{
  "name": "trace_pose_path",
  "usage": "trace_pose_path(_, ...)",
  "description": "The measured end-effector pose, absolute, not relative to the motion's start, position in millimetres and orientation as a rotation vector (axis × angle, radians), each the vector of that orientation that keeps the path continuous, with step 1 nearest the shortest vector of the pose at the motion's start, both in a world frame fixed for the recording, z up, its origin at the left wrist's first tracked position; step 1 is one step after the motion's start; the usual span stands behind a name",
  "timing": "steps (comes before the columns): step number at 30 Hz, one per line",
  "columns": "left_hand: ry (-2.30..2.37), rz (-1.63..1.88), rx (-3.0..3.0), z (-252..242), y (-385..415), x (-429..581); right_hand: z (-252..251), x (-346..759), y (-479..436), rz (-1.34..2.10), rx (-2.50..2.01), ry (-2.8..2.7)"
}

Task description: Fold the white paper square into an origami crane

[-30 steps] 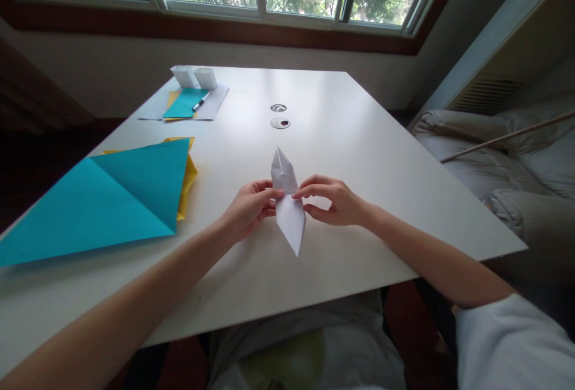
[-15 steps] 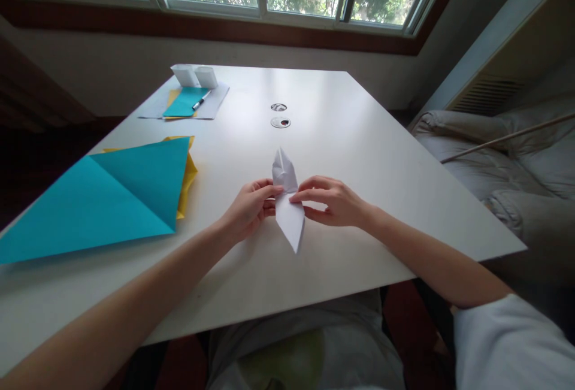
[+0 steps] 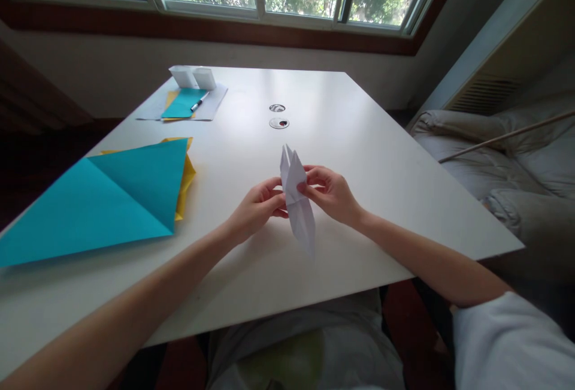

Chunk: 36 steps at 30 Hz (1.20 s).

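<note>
A folded white paper [image 3: 298,207] with pointed ends is held above the near middle of the table. Two points stand up at its far end, and a single point hangs toward me. My left hand [image 3: 257,209] grips its left edge between thumb and fingers. On the other side, my right hand [image 3: 331,194] pinches the paper's right flap, thumb on the near face and fingers behind. Some fingertips of both hands are hidden by the paper.
A large blue folded sheet [image 3: 103,201] lies over yellow paper [image 3: 185,189] at the left. Farther back are two white folded pieces [image 3: 204,78], a small blue sheet [image 3: 182,103] and a pen [image 3: 200,101]. Two round inserts [image 3: 279,123] sit mid-table.
The white paper has turned and its far points have spread apart. My right hand has moved slightly up and away, its thumb now on the flap. My left hand has shifted slightly right.
</note>
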<state>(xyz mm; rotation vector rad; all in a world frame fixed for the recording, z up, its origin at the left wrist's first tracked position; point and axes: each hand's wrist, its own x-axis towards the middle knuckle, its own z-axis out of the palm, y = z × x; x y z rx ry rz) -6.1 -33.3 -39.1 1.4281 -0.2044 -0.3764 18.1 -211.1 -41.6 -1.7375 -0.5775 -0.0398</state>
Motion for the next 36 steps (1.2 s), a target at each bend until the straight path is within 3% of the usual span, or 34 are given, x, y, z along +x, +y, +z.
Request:
trace_pose_path(17, -0.096, -0.128, 1.559, -39.7, -39.1, -10.2, -49.1, 20.7, -204.8, 0.168, -1.352, -0.429)
trace_pose_path(36, -0.081, -0.022, 1.670, -37.3, -37.8, -13.1, -46.0, 19.7, -208.5, 0.250, -1.417, -0.401)
